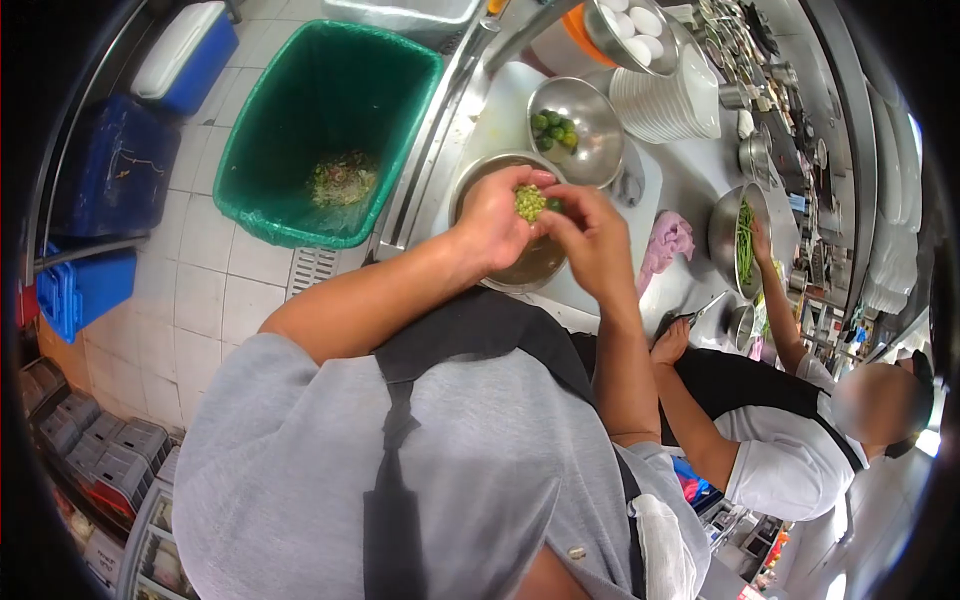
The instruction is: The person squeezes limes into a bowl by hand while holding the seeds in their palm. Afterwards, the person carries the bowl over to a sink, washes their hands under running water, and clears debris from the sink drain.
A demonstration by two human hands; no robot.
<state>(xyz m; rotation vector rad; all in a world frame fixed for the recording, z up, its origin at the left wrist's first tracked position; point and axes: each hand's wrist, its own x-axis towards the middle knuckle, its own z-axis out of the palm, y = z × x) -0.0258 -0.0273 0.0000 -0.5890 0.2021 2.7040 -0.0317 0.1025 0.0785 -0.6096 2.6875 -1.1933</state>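
Over a metal bowl of brownish liquid, my left hand is cupped with its palm up. In it lies a clump of small pale-green bits, possibly citrus seeds or pulp; I cannot tell which. My right hand meets it from the right, thumb and fingers closed together at the clump's edge. A small piece of dark green fruit shows between those fingertips, mostly hidden. Just beyond my hands, a second metal bowl holds several small green limes.
A green-lined bin with scraps stands on the left. Behind are stacked white plates and a bowl of eggs. A pink cloth lies on the counter. At right, a co-worker reaches into a bowl of green beans.
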